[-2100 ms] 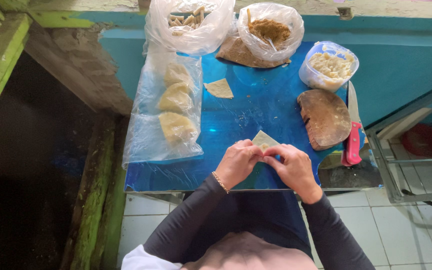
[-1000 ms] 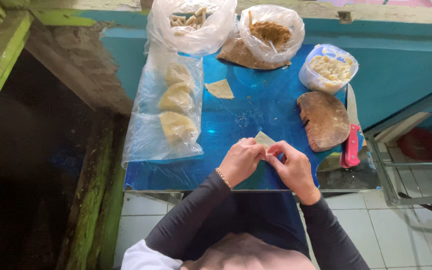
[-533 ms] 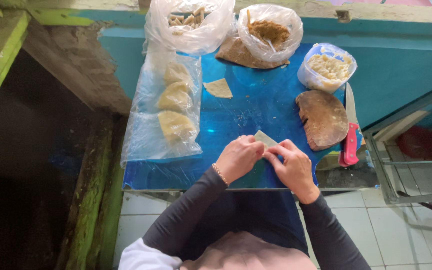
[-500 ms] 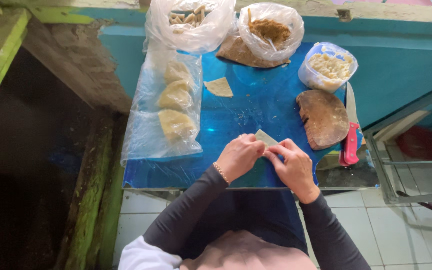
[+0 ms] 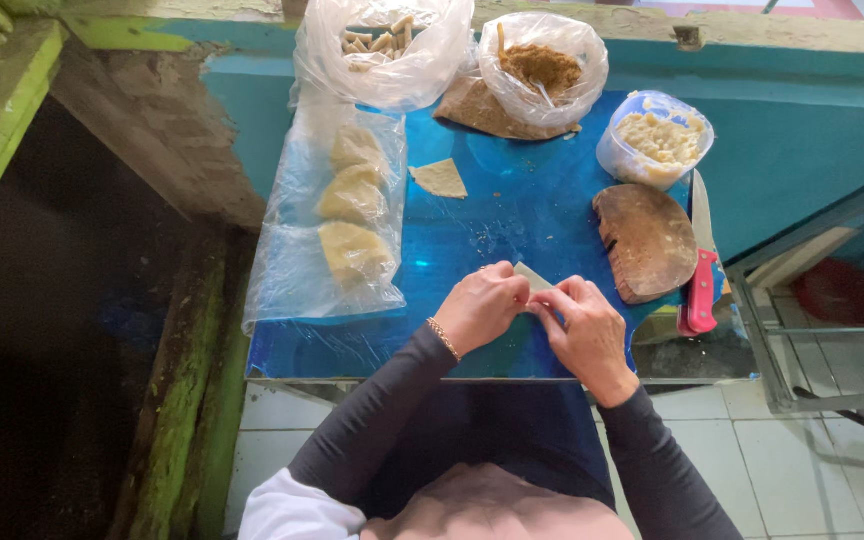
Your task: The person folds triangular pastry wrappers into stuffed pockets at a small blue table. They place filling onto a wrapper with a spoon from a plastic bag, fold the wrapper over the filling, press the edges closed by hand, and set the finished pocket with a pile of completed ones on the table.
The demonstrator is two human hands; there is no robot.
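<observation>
Both hands meet low in the frame's centre: I see my left hand (image 5: 480, 305) and right hand (image 5: 584, 328) pinching a small pale wrapper (image 5: 531, 277) between their fingertips, its corner poking up just above them on the blue desk (image 5: 512, 215). To fold it well, I judge the edges should be pressed evenly and the piece kept flat against the desk. Right of centre lies a brown round board (image 5: 648, 240) with a pink-handled knife (image 5: 700, 280) beside it. Left, a clear bag (image 5: 337, 225) holds three pale lumps. Farther up, a tub (image 5: 655, 140) holds crumbly filling; two bags at the top edge hold brown crumbs (image 5: 540, 68) and pale sticks (image 5: 377, 45).
</observation>
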